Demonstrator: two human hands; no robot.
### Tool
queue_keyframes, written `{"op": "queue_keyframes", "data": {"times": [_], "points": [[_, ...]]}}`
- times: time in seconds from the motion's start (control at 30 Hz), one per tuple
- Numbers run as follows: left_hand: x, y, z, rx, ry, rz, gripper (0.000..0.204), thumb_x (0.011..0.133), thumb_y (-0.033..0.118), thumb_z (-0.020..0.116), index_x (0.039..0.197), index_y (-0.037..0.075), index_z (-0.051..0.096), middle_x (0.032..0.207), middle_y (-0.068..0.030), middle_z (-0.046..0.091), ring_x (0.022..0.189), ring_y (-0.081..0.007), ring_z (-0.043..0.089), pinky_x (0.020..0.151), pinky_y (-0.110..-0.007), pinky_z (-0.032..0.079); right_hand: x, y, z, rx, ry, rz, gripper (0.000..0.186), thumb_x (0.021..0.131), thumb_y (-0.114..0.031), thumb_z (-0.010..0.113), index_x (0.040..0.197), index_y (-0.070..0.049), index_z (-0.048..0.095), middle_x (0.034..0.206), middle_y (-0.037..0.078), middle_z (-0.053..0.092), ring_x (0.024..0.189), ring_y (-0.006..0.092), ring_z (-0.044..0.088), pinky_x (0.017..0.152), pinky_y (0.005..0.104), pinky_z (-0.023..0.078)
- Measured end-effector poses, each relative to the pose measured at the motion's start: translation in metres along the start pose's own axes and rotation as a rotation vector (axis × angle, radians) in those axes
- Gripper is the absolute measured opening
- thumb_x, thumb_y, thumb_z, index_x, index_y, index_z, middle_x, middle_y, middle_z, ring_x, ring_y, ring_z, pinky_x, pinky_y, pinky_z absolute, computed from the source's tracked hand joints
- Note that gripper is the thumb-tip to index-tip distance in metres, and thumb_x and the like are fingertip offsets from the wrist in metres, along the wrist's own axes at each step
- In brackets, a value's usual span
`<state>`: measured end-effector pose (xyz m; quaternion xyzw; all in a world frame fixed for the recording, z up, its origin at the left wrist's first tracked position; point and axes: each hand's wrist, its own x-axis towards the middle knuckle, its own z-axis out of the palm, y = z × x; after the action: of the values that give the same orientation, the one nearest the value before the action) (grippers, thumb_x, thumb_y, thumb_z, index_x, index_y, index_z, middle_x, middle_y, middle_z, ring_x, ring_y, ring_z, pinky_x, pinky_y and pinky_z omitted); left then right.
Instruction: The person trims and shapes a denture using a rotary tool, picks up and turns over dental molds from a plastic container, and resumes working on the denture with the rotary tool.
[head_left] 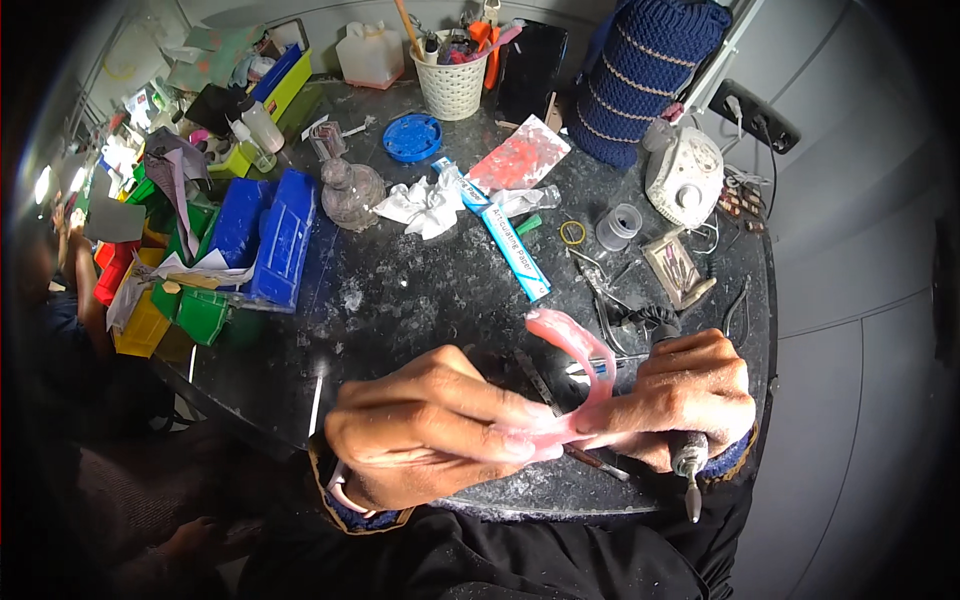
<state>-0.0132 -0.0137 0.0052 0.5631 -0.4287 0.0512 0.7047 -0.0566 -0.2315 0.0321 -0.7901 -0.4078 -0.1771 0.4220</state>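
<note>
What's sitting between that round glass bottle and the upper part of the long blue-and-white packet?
Something crumpled and white, like tissue, lies between the glass bottle and the packet; the head view shows it.

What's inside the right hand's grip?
The right hand holds a rotary handpiece: its lower end and bit stick out below the fist; the fingers cover its middle. The same hand touches the curved pink piece; whatever part lies under it can't be seen.

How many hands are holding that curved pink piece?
2: the left hand pinches the pink piece's left side; the right hand, also holding a rotary tool, grips its right side. Some fingers are hidden.
</note>
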Motion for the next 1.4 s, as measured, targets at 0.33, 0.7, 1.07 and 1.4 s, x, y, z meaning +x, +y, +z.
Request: {"op": "queue_keyframes", "data": {"times": [0.33, 0.7, 1.07, 1.4], "points": [[-0.015, -0.003, -0.007, 0.349, -0.148, 0.399, 0.022, 0.06, -0.003, 0.076, 0.081, -0.003, 0.07, 0.098, -0.0106, 0.066, 0.082, -0.0186, 0.063, 0.067, -0.024, 0.056, -0.006, -0.021, 0.023, -0.25, 0.048, 0.47, 0.05, 0.057, -0.05, 0.082, 0.061, -0.008, 0.054, 0.051, 0.003, 0.052, 0.042, 0.0175, 0.055, 0.041, 0.0268, 0.04], [-0.017, -0.004, -0.006, 0.455, -0.134, 0.45, 0.022, 0.058, -0.005, 0.076, 0.079, -0.004, 0.07, 0.093, -0.0108, 0.066, 0.073, -0.0173, 0.064, 0.065, -0.022, 0.057, -0.009, -0.017, 0.028, -0.208, -0.022, 0.464, 0.046, 0.064, -0.046, 0.08, 0.069, -0.004, 0.062, 0.051, 0.006, 0.052, 0.042, 0.0211, 0.056, 0.041, 0.0296, 0.043], [-0.024, 0.001, -0.006, 0.443, -0.117, 0.357, 0.023, 0.057, -0.003, 0.076, 0.079, -0.004, 0.069, 0.094, -0.0119, 0.066, 0.075, -0.0203, 0.066, 0.062, -0.024, 0.055, -0.007, -0.019, 0.029, -0.28, -0.035, 0.496, 0.048, 0.064, -0.049, 0.078, 0.067, -0.006, 0.06, 0.051, 0.007, 0.052, 0.041, 0.0229, 0.055, 0.04, 0.0316, 0.042], [-0.022, 0.001, -0.01, 0.425, -0.185, 0.337, 0.021, 0.064, -0.003, 0.075, 0.083, -0.004, 0.066, 0.101, -0.0132, 0.063, 0.079, -0.0206, 0.066, 0.06, -0.024, 0.054, -0.008, -0.018, 0.029, -0.225, -0.034, 0.463, 0.042, 0.07, -0.044, 0.077, 0.067, -0.006, 0.059, 0.051, 0.007, 0.053, 0.043, 0.0238, 0.056, 0.042, 0.0317, 0.044]]}}
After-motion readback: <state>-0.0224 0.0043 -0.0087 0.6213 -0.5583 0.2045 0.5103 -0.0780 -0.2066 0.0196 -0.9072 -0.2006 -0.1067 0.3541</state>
